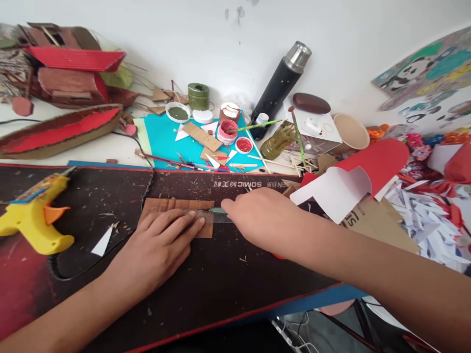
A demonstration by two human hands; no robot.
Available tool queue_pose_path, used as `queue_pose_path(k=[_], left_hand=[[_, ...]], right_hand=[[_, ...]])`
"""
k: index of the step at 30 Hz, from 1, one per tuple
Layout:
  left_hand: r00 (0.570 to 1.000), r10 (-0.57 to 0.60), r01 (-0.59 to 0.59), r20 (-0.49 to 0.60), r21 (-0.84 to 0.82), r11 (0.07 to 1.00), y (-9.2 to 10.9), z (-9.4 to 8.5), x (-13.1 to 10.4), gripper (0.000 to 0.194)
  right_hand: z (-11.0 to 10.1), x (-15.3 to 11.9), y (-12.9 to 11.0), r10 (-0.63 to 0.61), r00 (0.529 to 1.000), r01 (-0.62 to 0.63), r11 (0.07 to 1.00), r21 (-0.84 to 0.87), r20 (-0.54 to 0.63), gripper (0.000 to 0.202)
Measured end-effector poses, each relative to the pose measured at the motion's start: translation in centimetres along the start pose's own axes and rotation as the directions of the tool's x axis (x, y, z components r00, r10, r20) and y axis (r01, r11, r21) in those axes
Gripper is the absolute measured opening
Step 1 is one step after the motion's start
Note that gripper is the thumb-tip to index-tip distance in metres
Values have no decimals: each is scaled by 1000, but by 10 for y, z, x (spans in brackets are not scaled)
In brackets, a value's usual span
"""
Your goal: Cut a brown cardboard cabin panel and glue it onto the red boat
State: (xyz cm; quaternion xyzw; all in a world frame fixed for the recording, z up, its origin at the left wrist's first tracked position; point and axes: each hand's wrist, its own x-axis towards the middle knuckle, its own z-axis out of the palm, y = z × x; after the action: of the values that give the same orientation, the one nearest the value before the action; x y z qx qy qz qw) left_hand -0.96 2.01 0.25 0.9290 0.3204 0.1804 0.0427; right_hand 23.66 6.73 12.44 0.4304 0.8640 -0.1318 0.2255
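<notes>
A piece of brown cardboard (206,230) lies flat on the dark mat (221,284). My left hand (165,240) rests over it with fingers stretched out, pressing a clear ruler (222,219) down on the cardboard. The ruler sticks out past the cardboard's right edge. My right hand (253,213) is closed around a green-handled tool (218,211), whose tip points left and meets the cardboard beside the ruler. Most of the tool is hidden inside the fist.
At the left lies a yellow glue gun (40,215) with its cable and a white paper scrap (103,241). Behind stand cardboard boats (62,130), paint pots (227,131) and a black flask (275,88). Red paper (386,157) and paper strips (430,225) lie right.
</notes>
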Motion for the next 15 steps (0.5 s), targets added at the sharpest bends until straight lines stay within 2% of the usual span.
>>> queue_pose_path(k=[4, 7, 10, 15], left_hand=[[1000, -18, 18, 14, 0, 1000, 0, 1, -1, 45], [1000, 1, -1, 15, 24, 1000, 0, 0, -1, 42], [1000, 11, -12, 11, 51, 999, 2, -1, 0, 41], [1000, 4, -4, -11, 38, 999, 2, -1, -1, 36]], right_hand=[[-8, -4, 0, 9, 999, -9, 1000, -12, 40, 16], [-9, -8, 0, 52, 998, -51, 998, 46, -23, 16], [2, -12, -3, 119, 985, -100, 983, 154, -122, 21], [34, -18, -13, 148, 985, -121, 962, 246, -93, 23]])
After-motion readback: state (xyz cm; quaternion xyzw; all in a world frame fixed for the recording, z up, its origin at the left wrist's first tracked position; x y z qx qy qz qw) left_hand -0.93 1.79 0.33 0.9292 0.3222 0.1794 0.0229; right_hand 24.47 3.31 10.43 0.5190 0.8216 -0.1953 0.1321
